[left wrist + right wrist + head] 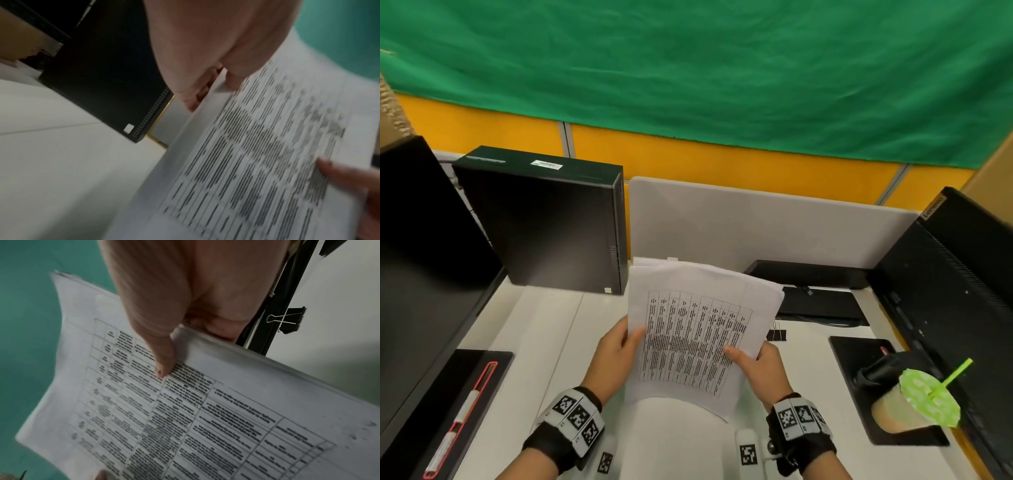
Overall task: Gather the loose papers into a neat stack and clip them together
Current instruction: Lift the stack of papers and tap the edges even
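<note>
Both hands hold the stack of papers (698,329) above the white table (544,325), tilted, with a printed grid on the top sheet. The left hand (616,356) grasps the left edge, thumb on top and fingers (193,97) curled behind. The right hand (760,370) grasps the right edge in the same way. A black binder clip (777,334) lies on the table just beside the papers' right edge.

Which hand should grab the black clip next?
Probably the right hand. The binder clip lies on the desk just beyond it, on the papers' right side. The left hand grips the opposite edge, farther off, and could keep holding the stack.
</note>
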### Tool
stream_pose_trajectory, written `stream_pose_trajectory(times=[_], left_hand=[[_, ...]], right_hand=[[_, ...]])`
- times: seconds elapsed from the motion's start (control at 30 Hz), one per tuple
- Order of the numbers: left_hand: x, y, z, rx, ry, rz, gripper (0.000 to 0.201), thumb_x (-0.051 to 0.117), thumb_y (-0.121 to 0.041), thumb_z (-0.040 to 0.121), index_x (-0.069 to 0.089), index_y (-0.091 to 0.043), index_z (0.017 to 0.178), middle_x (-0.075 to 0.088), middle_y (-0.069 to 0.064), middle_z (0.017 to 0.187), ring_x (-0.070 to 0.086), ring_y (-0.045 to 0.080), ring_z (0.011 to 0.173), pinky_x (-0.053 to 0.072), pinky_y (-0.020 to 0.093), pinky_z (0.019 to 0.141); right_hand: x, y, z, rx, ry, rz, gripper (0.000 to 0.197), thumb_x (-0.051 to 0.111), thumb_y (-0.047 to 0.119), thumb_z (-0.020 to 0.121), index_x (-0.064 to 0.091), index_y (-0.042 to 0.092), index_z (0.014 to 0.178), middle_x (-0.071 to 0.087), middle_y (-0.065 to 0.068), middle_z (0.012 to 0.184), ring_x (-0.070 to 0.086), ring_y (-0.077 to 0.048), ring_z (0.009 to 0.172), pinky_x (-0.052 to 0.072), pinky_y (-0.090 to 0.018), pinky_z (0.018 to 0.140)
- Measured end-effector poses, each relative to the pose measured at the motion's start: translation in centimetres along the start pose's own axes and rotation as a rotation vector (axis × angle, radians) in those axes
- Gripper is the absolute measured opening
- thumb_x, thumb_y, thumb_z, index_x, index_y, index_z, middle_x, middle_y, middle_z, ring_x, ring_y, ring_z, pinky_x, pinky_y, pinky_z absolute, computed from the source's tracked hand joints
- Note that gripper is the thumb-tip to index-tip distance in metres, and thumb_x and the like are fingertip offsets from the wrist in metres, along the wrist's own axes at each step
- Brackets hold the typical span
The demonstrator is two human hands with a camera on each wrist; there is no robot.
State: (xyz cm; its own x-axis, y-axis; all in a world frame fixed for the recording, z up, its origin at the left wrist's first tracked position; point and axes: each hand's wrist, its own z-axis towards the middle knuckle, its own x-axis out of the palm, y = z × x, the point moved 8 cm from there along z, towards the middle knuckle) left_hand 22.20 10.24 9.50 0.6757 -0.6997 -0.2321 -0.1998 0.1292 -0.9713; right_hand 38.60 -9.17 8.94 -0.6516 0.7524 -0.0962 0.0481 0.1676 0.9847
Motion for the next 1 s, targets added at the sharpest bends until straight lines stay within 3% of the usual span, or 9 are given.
stream_pose_trajectory(times=[0.1, 0.2, 0.3, 0.43, 0.67, 0.73, 0.8, 0.87, 1.0], left_hand=[[-0.9, -2.6, -0.3, 0.061, -0.070, -0.018, 0.022, 0.036, -0.019, 0.099, 0.057, -0.024, 0.105, 0.065, -0.014, 0.101, 0.062, -0.013, 0.087, 0.049, 0.005, 0.066], [-0.9, -3.7, -0.5, 0.086, -0.135, -0.030, 0.022, 0.032, -0.018, 0.100, 0.052, -0.020, 0.109, 0.062, -0.015, 0.098, 0.061, -0.013, 0.083, 0.049, 0.005, 0.063], [-0.1, -2.9, -0.9, 0.046, -0.187, -0.036, 0.022, 0.031, -0.017, 0.100, 0.051, -0.015, 0.109, 0.062, -0.013, 0.094, 0.062, 0.000, 0.088, 0.052, 0.018, 0.072], [0.5, -1.5, -1.8, 0.001, -0.189, -0.049, 0.019, 0.033, -0.016, 0.100, 0.051, -0.012, 0.103, 0.062, -0.011, 0.093, 0.060, 0.002, 0.087, 0.053, 0.031, 0.082], [-0.7, -6.0, -1.6, 0.091, -0.275, -0.201, 0.021, 0.038, -0.030, 0.098, 0.047, -0.017, 0.113, 0.059, -0.011, 0.091, 0.060, -0.003, 0.080, 0.050, 0.023, 0.071], [-1.4, -8.2, -1.0, 0.151, -0.312, -0.256, 0.025, 0.034, -0.034, 0.099, 0.049, -0.016, 0.107, 0.057, -0.010, 0.088, 0.057, -0.011, 0.069, 0.049, 0.011, 0.061], [-2.1, -10.2, -0.4, 0.222, -0.364, -0.256, 0.023, 0.035, -0.033, 0.099, 0.051, -0.018, 0.105, 0.054, -0.012, 0.092, 0.054, -0.013, 0.074, 0.046, 0.005, 0.064], [-2.4, -11.1, 0.2, 0.241, -0.395, -0.249, 0.013, 0.044, -0.031, 0.096, 0.051, -0.022, 0.102, 0.053, -0.015, 0.094, 0.054, -0.004, 0.082, 0.047, 0.016, 0.072], [-2.3, -10.6, 0.9, 0.183, -0.394, -0.256, 0.002, 0.052, -0.029, 0.091, 0.053, -0.030, 0.091, 0.055, -0.011, 0.091, 0.055, 0.009, 0.082, 0.050, 0.029, 0.071]], right_hand=[[0.0, 1.1, -0.4, -0.034, -0.029, 0.085, 0.023, 0.066, 0.004, 0.085, 0.067, 0.024, 0.097, 0.077, 0.010, 0.090, 0.073, -0.007, 0.086, 0.058, -0.019, 0.064], [0.3, 1.7, -0.6, -0.072, -0.097, 0.123, 0.023, 0.063, 0.009, 0.087, 0.063, 0.021, 0.107, 0.073, 0.006, 0.099, 0.071, -0.011, 0.089, 0.059, -0.022, 0.065], [0.8, 1.3, -0.9, -0.081, -0.135, 0.118, 0.021, 0.060, 0.009, 0.090, 0.062, 0.023, 0.105, 0.071, 0.003, 0.102, 0.069, -0.014, 0.094, 0.058, -0.023, 0.070], [0.9, 1.3, -1.4, -0.080, -0.139, 0.120, 0.023, 0.059, 0.008, 0.091, 0.063, 0.029, 0.098, 0.073, 0.008, 0.096, 0.071, -0.008, 0.089, 0.058, -0.020, 0.067], [0.9, 1.9, -0.9, -0.092, -0.134, 0.089, 0.021, 0.060, 0.008, 0.090, 0.063, 0.028, 0.097, 0.071, 0.009, 0.098, 0.069, 0.005, 0.083, 0.055, -0.012, 0.062], [0.9, 1.8, -0.9, -0.086, -0.128, 0.078, 0.022, 0.060, 0.007, 0.089, 0.063, 0.029, 0.095, 0.070, 0.008, 0.098, 0.068, 0.008, 0.082, 0.054, -0.010, 0.061], [1.0, 1.8, -0.9, -0.089, -0.116, 0.069, 0.021, 0.061, 0.007, 0.089, 0.063, 0.027, 0.095, 0.070, 0.008, 0.097, 0.067, 0.010, 0.082, 0.053, -0.008, 0.061], [0.9, 1.8, -0.9, -0.089, -0.103, 0.070, 0.021, 0.061, 0.007, 0.089, 0.063, 0.027, 0.095, 0.070, 0.008, 0.097, 0.067, 0.010, 0.082, 0.053, -0.008, 0.060], [0.8, 1.6, -0.9, -0.075, -0.090, 0.064, 0.022, 0.061, 0.008, 0.089, 0.063, 0.029, 0.094, 0.070, 0.009, 0.097, 0.068, 0.009, 0.081, 0.053, -0.009, 0.059]])
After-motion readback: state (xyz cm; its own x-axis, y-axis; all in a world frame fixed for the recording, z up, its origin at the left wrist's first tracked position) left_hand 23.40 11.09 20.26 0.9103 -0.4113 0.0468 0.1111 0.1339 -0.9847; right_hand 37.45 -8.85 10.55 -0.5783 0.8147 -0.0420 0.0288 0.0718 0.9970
